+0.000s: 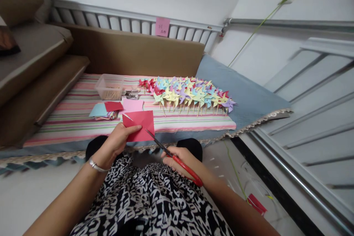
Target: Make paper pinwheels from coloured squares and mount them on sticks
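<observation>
My left hand [120, 138] holds a square of red paper [143, 120], its thumb on top near the middle. A slit runs in from the paper's upper left corner. Red-handled scissors [177, 160] are gripped in my right hand [179, 156], their blades reaching the paper's lower right part. Behind the red square lie a pink sheet [132, 105] and a stack of coloured paper squares [98, 110], with a red one on top. Many small paper pinwheels [190, 94] on sticks stand in rows to the right.
A clear plastic box [107, 84] with thin sticks stands on the striped cloth [66, 118], beside a small metal-looking item [131, 94]. A brown board [132, 49] leans at the back, before a radiator [124, 22] bearing a pink note [162, 27]. Cushions [30, 55] are piled at left.
</observation>
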`<state>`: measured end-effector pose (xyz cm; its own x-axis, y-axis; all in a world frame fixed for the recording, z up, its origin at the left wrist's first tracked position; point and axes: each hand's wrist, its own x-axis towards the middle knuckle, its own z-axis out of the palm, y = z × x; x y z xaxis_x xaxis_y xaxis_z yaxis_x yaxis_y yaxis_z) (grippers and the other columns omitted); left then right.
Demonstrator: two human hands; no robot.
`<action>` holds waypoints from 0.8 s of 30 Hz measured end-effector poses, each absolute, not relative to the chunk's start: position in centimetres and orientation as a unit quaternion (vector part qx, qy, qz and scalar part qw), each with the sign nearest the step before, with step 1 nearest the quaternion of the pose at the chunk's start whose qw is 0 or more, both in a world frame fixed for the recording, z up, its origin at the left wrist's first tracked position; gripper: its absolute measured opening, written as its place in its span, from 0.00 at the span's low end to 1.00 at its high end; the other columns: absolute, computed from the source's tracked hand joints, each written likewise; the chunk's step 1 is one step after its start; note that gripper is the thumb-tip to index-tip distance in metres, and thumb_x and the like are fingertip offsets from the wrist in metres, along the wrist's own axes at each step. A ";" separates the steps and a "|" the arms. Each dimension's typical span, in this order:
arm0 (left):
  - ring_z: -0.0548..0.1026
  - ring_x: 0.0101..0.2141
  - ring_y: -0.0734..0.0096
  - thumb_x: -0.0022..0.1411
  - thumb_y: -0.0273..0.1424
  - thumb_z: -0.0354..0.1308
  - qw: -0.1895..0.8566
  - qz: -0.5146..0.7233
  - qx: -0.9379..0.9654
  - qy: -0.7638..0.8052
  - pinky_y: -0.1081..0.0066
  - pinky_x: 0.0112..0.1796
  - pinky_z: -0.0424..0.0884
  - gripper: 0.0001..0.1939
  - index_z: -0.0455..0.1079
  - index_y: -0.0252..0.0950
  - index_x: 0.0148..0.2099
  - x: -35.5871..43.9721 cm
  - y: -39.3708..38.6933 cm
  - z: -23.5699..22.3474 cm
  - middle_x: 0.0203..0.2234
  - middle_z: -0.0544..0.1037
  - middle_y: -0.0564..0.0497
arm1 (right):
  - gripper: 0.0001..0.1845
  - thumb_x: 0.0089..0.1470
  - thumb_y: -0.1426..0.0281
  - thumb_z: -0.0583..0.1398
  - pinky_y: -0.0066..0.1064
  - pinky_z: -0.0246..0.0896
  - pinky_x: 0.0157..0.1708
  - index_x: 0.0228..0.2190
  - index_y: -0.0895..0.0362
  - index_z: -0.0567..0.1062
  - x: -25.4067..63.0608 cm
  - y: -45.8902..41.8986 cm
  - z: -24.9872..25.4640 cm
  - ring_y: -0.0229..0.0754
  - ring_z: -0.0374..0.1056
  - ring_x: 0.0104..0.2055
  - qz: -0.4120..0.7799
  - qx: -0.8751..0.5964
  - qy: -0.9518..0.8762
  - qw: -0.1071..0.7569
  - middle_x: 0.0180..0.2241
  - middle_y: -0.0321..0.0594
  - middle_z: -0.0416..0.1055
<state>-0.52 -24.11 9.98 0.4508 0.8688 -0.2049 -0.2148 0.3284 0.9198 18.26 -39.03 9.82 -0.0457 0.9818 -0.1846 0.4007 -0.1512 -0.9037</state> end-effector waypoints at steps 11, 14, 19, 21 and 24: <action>0.79 0.34 0.61 0.42 0.29 0.71 0.732 0.348 0.458 0.365 0.68 0.36 0.75 0.21 0.76 0.33 0.42 -0.7 -24.2 10.6 0.38 0.81 0.43 | 0.08 0.51 0.65 0.60 0.26 0.53 0.26 0.32 0.55 0.76 18.2 -38.7 10.5 0.34 0.59 0.22 0.422 -0.623 -0.584 0.304 0.19 0.30 0.63; 0.79 0.34 0.60 0.42 0.29 0.71 0.731 0.349 0.458 0.366 0.68 0.36 0.75 0.21 0.76 0.33 0.42 -0.7 -24.2 10.6 0.38 0.80 0.43 | 0.09 0.50 0.64 0.61 0.25 0.53 0.27 0.32 0.56 0.76 18.3 -38.7 10.1 0.34 0.58 0.24 0.410 -0.623 -0.593 0.303 0.21 0.31 0.63; 0.79 0.34 0.58 0.41 0.30 0.71 0.732 0.351 0.458 0.362 0.66 0.37 0.75 0.21 0.76 0.32 0.41 -0.6 -24.2 10.5 0.38 0.80 0.42 | 0.11 0.50 0.61 0.61 0.26 0.54 0.28 0.32 0.56 0.76 18.6 -38.7 9.4 0.35 0.60 0.25 0.394 -0.626 -0.604 0.295 0.22 0.32 0.65; 0.79 0.34 0.57 0.41 0.30 0.71 0.733 0.350 0.458 0.361 0.65 0.37 0.75 0.22 0.76 0.31 0.41 -0.5 -24.2 10.5 0.38 0.80 0.41 | 0.12 0.50 0.60 0.61 0.26 0.55 0.29 0.32 0.56 0.76 18.8 -38.7 9.2 0.35 0.60 0.25 0.393 -0.626 -0.606 0.294 0.22 0.32 0.65; 0.79 0.34 0.58 0.40 0.29 0.71 0.733 0.350 0.459 0.360 0.66 0.37 0.75 0.22 0.76 0.31 0.41 -0.5 -24.1 10.5 0.38 0.80 0.41 | 0.12 0.50 0.60 0.61 0.26 0.55 0.29 0.33 0.56 0.76 18.9 -38.8 9.2 0.35 0.60 0.26 0.397 -0.624 -0.606 0.292 0.23 0.32 0.66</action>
<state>-0.51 -24.11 10.48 0.4960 0.8433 -0.2068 -0.1822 0.3340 0.9248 18.92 -38.75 9.18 -0.0495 0.9887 -0.1418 0.5249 -0.0950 -0.8458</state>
